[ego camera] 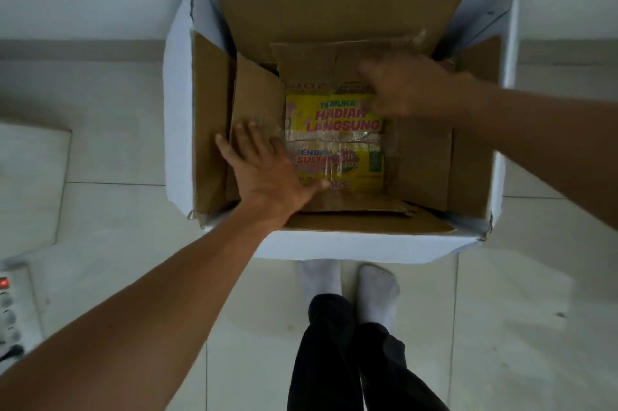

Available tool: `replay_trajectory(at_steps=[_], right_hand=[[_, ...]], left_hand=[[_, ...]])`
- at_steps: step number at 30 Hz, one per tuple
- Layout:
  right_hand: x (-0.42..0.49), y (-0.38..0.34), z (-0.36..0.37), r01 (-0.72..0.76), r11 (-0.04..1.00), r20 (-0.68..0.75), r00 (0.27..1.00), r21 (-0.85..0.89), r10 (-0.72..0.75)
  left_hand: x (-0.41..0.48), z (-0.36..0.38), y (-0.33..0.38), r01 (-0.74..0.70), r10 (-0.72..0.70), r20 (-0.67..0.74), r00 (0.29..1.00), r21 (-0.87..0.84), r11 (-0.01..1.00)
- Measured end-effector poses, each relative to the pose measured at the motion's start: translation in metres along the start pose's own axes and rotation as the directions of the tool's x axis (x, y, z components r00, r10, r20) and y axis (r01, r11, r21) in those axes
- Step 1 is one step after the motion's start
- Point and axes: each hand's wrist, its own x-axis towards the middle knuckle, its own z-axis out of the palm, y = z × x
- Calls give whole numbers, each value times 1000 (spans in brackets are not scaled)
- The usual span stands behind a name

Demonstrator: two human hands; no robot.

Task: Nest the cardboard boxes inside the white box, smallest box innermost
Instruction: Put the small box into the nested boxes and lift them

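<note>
The big white box (pixel 354 248) stands open on the floor, its brown flaps folded outward. Inside it sits a brown cardboard box (pixel 421 170) with upright flaps. Within that lies the smallest box (pixel 337 129), yellow with red print and clear tape across its top. My left hand (pixel 267 170) reaches in with fingers spread, palm down on the left flap and the yellow box's left edge. My right hand (pixel 404 89) is blurred, stretched over the yellow box's far right corner, fingers pointing left; whether it grips anything is unclear.
The white box stands on pale floor tiles against a wall base. My feet in white socks (pixel 378 290) stand just in front of it. A power strip with a red light (pixel 13 307) lies at the lower left, beside a low white slab (pixel 30 176).
</note>
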Motion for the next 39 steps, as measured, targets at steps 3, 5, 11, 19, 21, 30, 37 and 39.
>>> replay_trajectory(at_steps=[3,5,11,19,21,30,37,39], right_hand=[[-41,11,30,2,899,8,1000,-438,2],[-69,30,50,-6,793,104,991,-610,88],[-84,53,61,80,742,108,994,-665,-11],[-123,31,69,-328,880,-455,761,344,462],[-133,27,78,-307,694,-360,680,651,639],[-135,33,94,-437,255,107,650,862,752],[-143,40,95,-381,323,3,650,867,760],[-153,42,98,-372,319,-1,650,871,760]], left_hand=[[16,1,-26,-12,39,-169,985,157,987],[23,8,-48,3,39,-161,986,255,967],[20,13,-63,-86,148,-206,967,286,954],[-6,29,-85,-127,-324,-484,813,-691,712],[-6,32,-87,-50,-443,-234,865,-921,387],[4,29,-90,43,-415,-125,901,-927,372],[-13,29,-79,59,-455,-109,884,-939,339],[-26,29,-73,49,-456,-114,883,-943,330]])
